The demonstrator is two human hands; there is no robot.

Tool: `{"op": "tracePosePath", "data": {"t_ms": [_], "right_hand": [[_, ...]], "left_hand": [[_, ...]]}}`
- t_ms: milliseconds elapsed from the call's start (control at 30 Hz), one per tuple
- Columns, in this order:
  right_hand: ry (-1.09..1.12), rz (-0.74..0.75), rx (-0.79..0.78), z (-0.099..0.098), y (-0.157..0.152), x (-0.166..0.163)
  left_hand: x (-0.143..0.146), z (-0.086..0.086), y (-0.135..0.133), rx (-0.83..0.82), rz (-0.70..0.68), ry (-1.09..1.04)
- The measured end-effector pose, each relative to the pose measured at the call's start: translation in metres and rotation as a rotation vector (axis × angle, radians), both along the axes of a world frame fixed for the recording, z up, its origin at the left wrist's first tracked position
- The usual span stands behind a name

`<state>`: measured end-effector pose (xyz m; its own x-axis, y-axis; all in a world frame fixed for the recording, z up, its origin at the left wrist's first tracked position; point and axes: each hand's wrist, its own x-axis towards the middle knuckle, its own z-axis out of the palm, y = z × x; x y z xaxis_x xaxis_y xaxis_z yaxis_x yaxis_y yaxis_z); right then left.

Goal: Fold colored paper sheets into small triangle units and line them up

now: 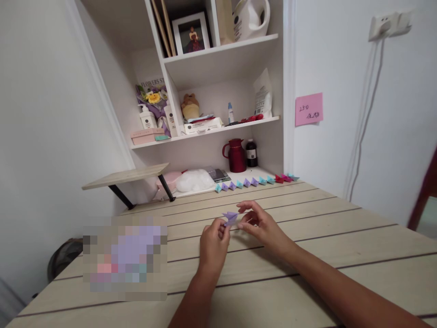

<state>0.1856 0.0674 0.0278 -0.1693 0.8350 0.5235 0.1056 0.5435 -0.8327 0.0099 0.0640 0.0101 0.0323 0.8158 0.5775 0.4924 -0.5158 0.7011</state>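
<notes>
From my remote view, the small purple folded-paper piece (231,218) sits raised above the pale wooden plank desk (341,228), between the two hands. I have the left hand (212,245) clamped on it, the grip pinching its lower-left part, so most of the paper stands clear above the thumb and finger. My right hand (268,230) is just beside its right end, thumb and index finger spread; whether a fingertip brushes the paper I cannot tell.

One sharp point aims left and another right, towards the right hand; the long axis seems to slant from the left grip up to the right. Left fingertips hide the lower end, and the finer folds are too small for me to read. Both forearms are cut off below. At left, a pixelated patch (134,248) masks whatever lies there.
</notes>
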Motion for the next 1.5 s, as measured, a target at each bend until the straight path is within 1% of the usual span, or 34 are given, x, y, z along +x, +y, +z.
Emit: {"op": "tracePosePath", "data": {"t_ms": [67, 167, 267, 333, 400, 467, 500, 567, 633, 700, 767, 867, 1033, 1233, 1300, 1433, 1500], "right_hand": [[-0.049, -0.06, 0.054, 0.002, 0.0, 0.001], [-0.124, -0.064, 0.093, 0.003, 0.001, 0.003], [-0.178, -0.04, 0.11, 0.001, 0.001, 0.002], [-0.171, -0.017, 0.092, 0.0, 0.002, 0.002], [-0.133, -0.005, 0.058, -0.001, 0.002, 0.002], [-0.098, -0.009, 0.026, -0.001, 0.001, 0.002], [-0.084, -0.007, 0.012, 0.0, 0.001, 0.001], [-0.069, 0.005, -0.021, 0.0, 0.001, 0.001], [-0.079, 0.005, -0.048, 0.001, 0.001, 0.001], [-0.112, -0.011, -0.055, 0.001, 0.0, 0.0], [-0.136, -0.029, -0.045, 0.001, 0.0, 0.0], [-0.114, -0.024, -0.055, 0.0, 0.001, 0.0], [-0.007, 0.05, -0.11, -0.005, 0.003, -0.001], [0.073, 0.063, -0.145, -0.006, 0.004, -0.003], [0.073, 0.066, -0.156, -0.006, 0.003, -0.003], [0.026, 0.109, -0.159, -0.009, 0.004, -0.004], [0.011, 0.065, -0.152, -0.011, 0.007, -0.002]], "left_hand": [[0.0, -0.001, -0.001, 0.091, 0.056, 0.144], [0.0, 0.0, -0.002, 0.171, 0.121, 0.3], [0.0, 0.004, -0.005, 0.233, 0.099, 0.367], [0.0, 0.007, -0.007, 0.271, 0.081, 0.355], [0.001, 0.009, -0.008, 0.286, 0.098, 0.26], [0.003, 0.01, -0.007, 0.258, 0.095, 0.094], [0.003, 0.01, -0.007, 0.213, 0.062, 0.004], [0.005, 0.009, -0.005, 0.065, -0.044, -0.144], [0.005, 0.007, -0.003, -0.077, -0.117, -0.24], [0.005, 0.006, -0.001, -0.137, -0.127, -0.303], [0.005, 0.006, 0.0, -0.13, -0.112, -0.332], [0.006, 0.008, -0.002, -0.084, -0.076, -0.263], [0.007, 0.01, -0.006, -0.011, -0.015, -0.111], [0.007, 0.006, -0.003, 0.032, 0.001, -0.077], [0.007, 0.005, -0.003, 0.05, -0.002, -0.047], [0.008, 0.003, -0.004, 0.103, 0.023, 0.083], [0.006, 0.001, -0.002, 0.108, 0.047, 0.119]]}}
